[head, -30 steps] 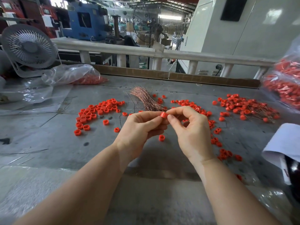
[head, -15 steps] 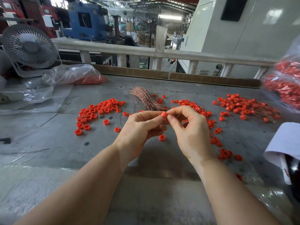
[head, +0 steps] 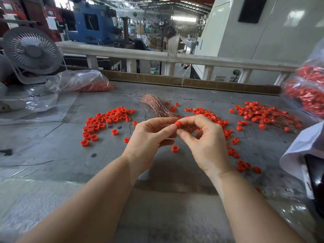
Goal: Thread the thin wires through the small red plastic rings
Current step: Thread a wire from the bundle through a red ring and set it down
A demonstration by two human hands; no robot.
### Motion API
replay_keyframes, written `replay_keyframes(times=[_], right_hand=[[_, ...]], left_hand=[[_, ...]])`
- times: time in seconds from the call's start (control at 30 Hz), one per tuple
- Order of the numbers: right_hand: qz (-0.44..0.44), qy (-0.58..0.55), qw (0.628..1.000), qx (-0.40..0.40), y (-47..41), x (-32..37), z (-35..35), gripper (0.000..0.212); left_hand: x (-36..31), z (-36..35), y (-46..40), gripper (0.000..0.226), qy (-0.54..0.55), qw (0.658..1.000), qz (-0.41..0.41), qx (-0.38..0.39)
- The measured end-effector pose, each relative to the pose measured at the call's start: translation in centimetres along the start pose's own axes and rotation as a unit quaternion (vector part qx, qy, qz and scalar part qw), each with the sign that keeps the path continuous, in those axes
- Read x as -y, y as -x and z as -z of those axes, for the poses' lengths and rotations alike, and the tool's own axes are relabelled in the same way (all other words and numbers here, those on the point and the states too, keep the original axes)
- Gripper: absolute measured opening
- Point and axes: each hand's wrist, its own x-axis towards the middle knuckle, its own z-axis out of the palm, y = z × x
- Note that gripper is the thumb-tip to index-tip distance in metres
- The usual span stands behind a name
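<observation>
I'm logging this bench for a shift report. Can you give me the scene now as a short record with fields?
held ring: red ring pinched between both hands above the table
left hand: fingertips on the ring
right hand: fingertips on the ring
wire bundle: copper, lying behind the hands
loose rings: pile at left
wired rings: pile at right
table: grey

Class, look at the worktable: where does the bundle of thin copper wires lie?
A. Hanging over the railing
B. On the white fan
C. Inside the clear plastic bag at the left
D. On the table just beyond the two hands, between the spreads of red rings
D: the bundle of thin copper wires lies on the grey table just beyond the left hand and right hand, with loose red rings on either side.
</observation>
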Motion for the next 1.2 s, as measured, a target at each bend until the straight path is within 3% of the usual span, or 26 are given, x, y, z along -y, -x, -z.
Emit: replay_keyframes(times=[0.27,0.63,0.77,0.87,1.2], right_hand=[[-0.005,-0.019,1.0,0.009,0.02,-0.09,-0.07,0.012],[0.02,0.011,0.999,0.027,0.1,0.0,-0.16,0.006],[0.03,0.013,0.999,-0.001,0.18,-0.03,-0.34,0.007],[0.041,0.028,0.998,-0.031,0.16,-0.19,-0.44,0.009],[0.046,0.022,0.998,-0.043,0.06,-0.33,-0.35,0.012]], left_hand=[[0.17,-0.03,0.03,0.008,-0.04,0.998,-0.052,-0.014],[0.22,0.28,-0.01,0.01,-0.063,0.996,-0.063,0.006],[0.23,0.1,0.02,0.006,-0.036,0.998,-0.059,0.011],[0.22,-0.12,0.0,0.02,-0.005,0.999,-0.047,0.019],[-0.16,-0.07,0.13,0.019,-0.012,0.999,-0.029,0.033]])
